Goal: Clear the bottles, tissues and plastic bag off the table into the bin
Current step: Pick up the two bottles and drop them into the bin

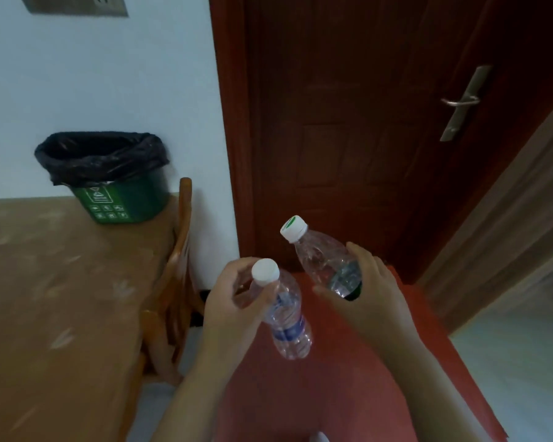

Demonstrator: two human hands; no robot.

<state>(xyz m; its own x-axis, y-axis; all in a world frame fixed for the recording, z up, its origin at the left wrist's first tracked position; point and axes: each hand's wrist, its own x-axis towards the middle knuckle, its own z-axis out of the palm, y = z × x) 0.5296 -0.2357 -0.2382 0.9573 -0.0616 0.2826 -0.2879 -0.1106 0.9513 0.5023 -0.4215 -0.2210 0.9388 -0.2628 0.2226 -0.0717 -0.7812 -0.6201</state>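
1. At ten o'clock from my hands stands the green bin (122,199), on the far end of the brown table (45,298). Its black liner (99,154) is folded over the rim and the mouth is open. A wall socket (77,4) sits above it at eleven.
2. At nine o'clock a wooden chair (176,282) stands beside the brown table, between me and the bin.
3. My left hand (227,301) is curled round the neck of the blue-label bottle (288,323), cap up and base hanging toward five o'clock.
4. My right hand (374,288) wraps the green-label bottle (326,260) at its label, cap tilted toward eleven. The two bottles are close but apart.
5. I judge the step to be carrying both to the bin. I should swing toward ten o'clock, pass above the chair back, and let go low over the liner, one bottle at a time. These look light and may bounce off the rim.
6. Under my hands lies a red surface (300,393). A dark wooden door (348,122) stands at twelve, its metal handle (463,102) at two, and pale floor (524,362) at four. I cannot see any tissues or plastic bag.
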